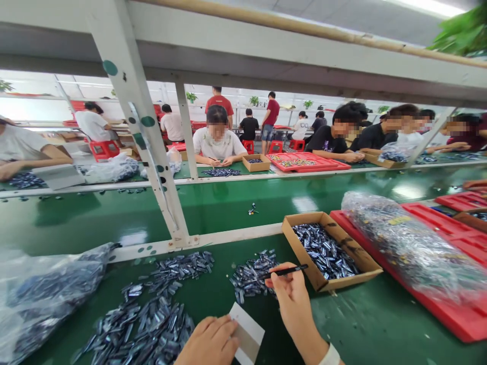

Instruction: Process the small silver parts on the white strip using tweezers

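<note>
Your right hand: fingers clamped on a slim black tool, which lies nearly level, its far end pointing to 9 o'clock over the small heap. Whether the tip grips a piece: cannot tell. A white band circles your wrist.

Your left hand: palm down, fingers close together over the left edge of a card. Whether they pinch it or only rest on it: cannot tell. The card sits at 8 o'clock from your right hand, one corner pointing toward the small heap, just short of it.

Further bearings, all from your right hand. Small heap of dark, glossy pieces: 10 o'clock, on the green counter, partly behind your fingers. Large heap, similar pieces: between 8 and 9 o'clock, trailing off toward 10. Clear bag of dark pieces: 9 o'clock, beyond the large heap. Open box of the same kind of pieces: 2 o'clock, just beside your hand. Red tray: 3 o'clock, a plastic sack lying on it.

Outermost: green belt, 11 o'clock, bearing a few loose parts; past it, a seated person in white.
</note>
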Action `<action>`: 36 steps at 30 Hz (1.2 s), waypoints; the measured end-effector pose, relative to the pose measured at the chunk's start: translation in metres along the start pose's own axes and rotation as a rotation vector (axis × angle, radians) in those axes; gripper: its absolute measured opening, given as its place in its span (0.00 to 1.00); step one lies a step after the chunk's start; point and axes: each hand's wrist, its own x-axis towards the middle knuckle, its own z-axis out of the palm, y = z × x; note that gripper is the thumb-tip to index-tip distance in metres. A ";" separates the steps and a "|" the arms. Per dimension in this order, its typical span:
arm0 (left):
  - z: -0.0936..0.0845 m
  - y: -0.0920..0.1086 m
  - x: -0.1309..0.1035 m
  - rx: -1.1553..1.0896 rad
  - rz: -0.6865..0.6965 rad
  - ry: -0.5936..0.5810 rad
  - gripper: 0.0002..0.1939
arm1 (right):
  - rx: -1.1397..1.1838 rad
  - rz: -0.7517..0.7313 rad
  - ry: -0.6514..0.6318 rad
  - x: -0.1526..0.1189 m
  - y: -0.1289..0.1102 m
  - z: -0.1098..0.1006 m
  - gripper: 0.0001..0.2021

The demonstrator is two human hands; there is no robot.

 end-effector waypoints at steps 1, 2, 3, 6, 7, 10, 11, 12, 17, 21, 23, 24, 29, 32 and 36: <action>-0.005 0.002 0.002 0.007 0.002 -0.024 0.11 | 0.011 0.009 -0.029 -0.003 -0.003 0.001 0.19; -0.009 0.006 0.003 0.014 -0.004 -0.045 0.14 | 0.023 0.019 -0.055 -0.005 -0.006 0.002 0.19; -0.013 0.010 0.005 0.011 -0.019 -0.068 0.17 | 0.036 0.028 -0.074 -0.008 -0.009 0.002 0.20; -0.025 0.022 0.010 -0.047 -0.113 -0.177 0.27 | 0.070 0.059 -0.105 -0.016 -0.016 -0.001 0.22; -0.028 0.025 0.012 -0.069 -0.143 -0.225 0.30 | 0.077 0.069 -0.104 -0.019 -0.017 -0.004 0.23; -0.037 0.031 0.015 -0.128 -0.190 -0.326 0.34 | 0.098 0.078 -0.060 -0.029 -0.018 -0.015 0.23; -0.040 0.032 0.015 -0.146 -0.200 -0.340 0.33 | 0.108 0.077 -0.036 -0.033 -0.019 -0.020 0.23; -0.042 0.032 0.014 -0.162 -0.207 -0.348 0.33 | 0.121 0.077 -0.013 -0.036 -0.019 -0.024 0.23; -0.050 0.034 0.007 -0.193 -0.200 -0.351 0.29 | 0.200 0.099 0.049 -0.051 -0.022 -0.042 0.22; -0.048 0.037 -0.001 -0.210 -0.198 -0.350 0.27 | 0.209 0.131 0.047 -0.062 -0.027 -0.044 0.22; -0.048 0.038 -0.006 -0.213 -0.204 -0.346 0.28 | 0.204 0.149 0.028 -0.068 -0.030 -0.042 0.22; -0.048 0.038 -0.009 -0.214 -0.208 -0.345 0.30 | 0.203 0.159 0.015 -0.071 -0.031 -0.040 0.22; -0.058 0.041 -0.019 -0.211 -0.217 -0.347 0.36 | 0.181 0.193 -0.057 -0.076 -0.033 -0.033 0.24; -0.061 0.043 -0.021 -0.199 -0.233 -0.336 0.34 | 0.145 0.210 -0.088 -0.073 -0.032 -0.026 0.25; -0.063 0.036 -0.024 -0.144 -0.345 -0.286 0.19 | 0.078 0.208 -0.116 -0.064 -0.028 -0.016 0.27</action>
